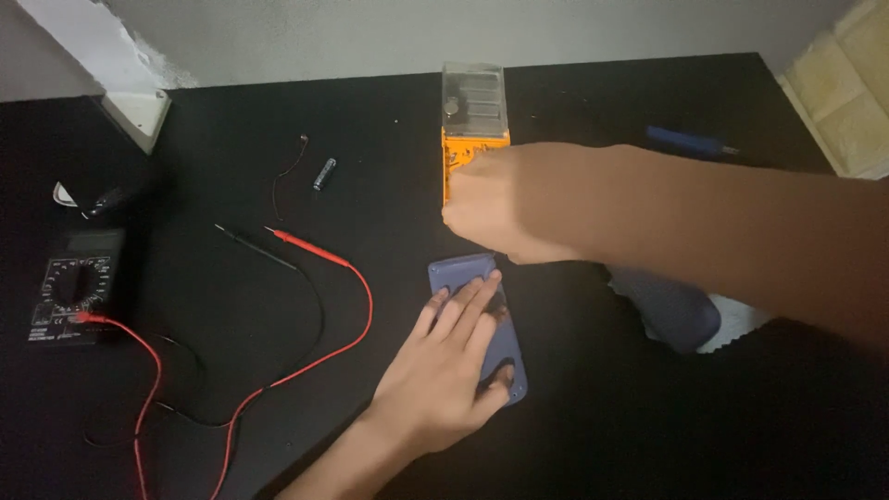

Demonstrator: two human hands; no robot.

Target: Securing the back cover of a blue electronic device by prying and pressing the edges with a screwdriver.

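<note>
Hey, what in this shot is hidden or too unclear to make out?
Head view:
- Orange device: near end hidden under the right hand.
- Blue-grey cover: mostly hidden under the left hand.
- Multimeter: dial markings too small and dim.
- Red lead: runs off the bottom edge.

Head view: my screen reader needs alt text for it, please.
Right hand rests on an orange device; left hand lies flat on a blue-grey cover. A multimeter with red lead and black lead lies left, on a black table.

board (460,148): lower part hidden under right hand (495,208)
shell (458,270): mostly covered by left hand (449,370)
wires (148,407): cut off at bottom edge
</note>
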